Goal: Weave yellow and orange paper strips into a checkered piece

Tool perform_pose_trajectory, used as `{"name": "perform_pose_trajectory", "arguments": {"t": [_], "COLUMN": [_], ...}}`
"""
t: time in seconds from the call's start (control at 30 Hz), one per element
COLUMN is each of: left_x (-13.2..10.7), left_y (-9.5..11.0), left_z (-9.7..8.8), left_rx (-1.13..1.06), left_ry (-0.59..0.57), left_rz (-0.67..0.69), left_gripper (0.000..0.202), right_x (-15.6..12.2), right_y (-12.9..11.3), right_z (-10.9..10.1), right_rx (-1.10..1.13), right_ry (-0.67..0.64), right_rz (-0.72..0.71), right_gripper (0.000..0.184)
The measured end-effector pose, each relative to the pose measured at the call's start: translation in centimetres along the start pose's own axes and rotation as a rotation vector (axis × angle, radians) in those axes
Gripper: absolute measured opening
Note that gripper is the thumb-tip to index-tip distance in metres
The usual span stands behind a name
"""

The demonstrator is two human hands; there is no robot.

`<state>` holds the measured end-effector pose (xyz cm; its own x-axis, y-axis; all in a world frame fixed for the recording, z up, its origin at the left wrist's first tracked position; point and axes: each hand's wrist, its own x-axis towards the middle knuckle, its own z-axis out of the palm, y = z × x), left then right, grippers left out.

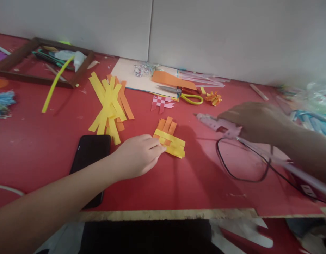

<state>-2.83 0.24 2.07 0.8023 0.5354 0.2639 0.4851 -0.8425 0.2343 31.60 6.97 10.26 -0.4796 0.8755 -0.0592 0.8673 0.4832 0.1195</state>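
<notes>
My left hand (141, 155) pinches the left edge of a small woven piece of yellow and orange paper strips (173, 144), which lies on the red table. Its orange strips point away from me and its yellow ones run crosswise. To the right, my right hand (254, 120) is closed around a pink hot glue gun (218, 125), slightly blurred, with its nozzle toward the left. A long clear glue stick (287, 164) sticks out behind the gun. Beyond the woven piece lies a pink and white checkered paper fish (160, 102).
Loose yellow and orange strips (110, 102) are piled at left, above a black phone (92, 155). Yellow-handled scissors (190, 98) lie at the back near a crumpled orange paper piece (213, 98). A black cord (238, 180) loops under my right hand. A brown wooden frame (28, 77) holds tools.
</notes>
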Motion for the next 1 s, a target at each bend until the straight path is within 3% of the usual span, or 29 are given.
{"name": "perform_pose_trajectory", "arguments": {"t": [0.1, 0.17, 0.33, 0.47, 0.6, 0.7, 0.83, 1.0], "left_x": [0.1, 0.2, 0.4, 0.4, 0.3, 0.2, 0.1, 0.0], "left_y": [0.1, 0.2, 0.6, 0.9, 1.4, 1.4, 1.1, 0.7], "left_z": [0.0, 0.0, 0.1, 0.1, 0.3, 0.3, 0.1, -0.1], "left_rx": [0.035, 0.052, 0.103, 0.096, 0.136, 0.137, 0.079, 0.004], "left_ry": [0.012, 0.01, -0.08, -0.139, -0.138, -0.118, -0.059, -0.05], "left_rz": [0.036, 0.044, 0.003, -0.052, -0.07, -0.058, -0.029, -0.051], "left_gripper": [0.029, 0.03, 0.037, 0.04, 0.044, 0.046, 0.05, 0.041], "right_x": [0.2, 0.5, 0.2, -1.6, -2.8, -2.9, -3.0, -3.5], "right_y": [3.0, 4.1, 4.5, 0.1, -7.4, -11.8, -14.0, -14.3], "right_z": [1.7, 2.8, 4.4, 3.1, 1.4, 1.9, 4.2, 6.1], "right_rx": [-0.177, -0.224, -0.278, -0.411, -0.2, 0.034, 0.212, 0.142], "right_ry": [-0.085, -0.088, -0.157, -0.01, 0.107, 0.145, 0.19, 0.229], "right_rz": [-0.105, -0.108, -0.123, -0.027, -0.239, -0.34, -0.361, -0.307], "right_gripper": [0.028, 0.027, 0.035, 0.043, 0.044, 0.037, 0.034, 0.04]}}
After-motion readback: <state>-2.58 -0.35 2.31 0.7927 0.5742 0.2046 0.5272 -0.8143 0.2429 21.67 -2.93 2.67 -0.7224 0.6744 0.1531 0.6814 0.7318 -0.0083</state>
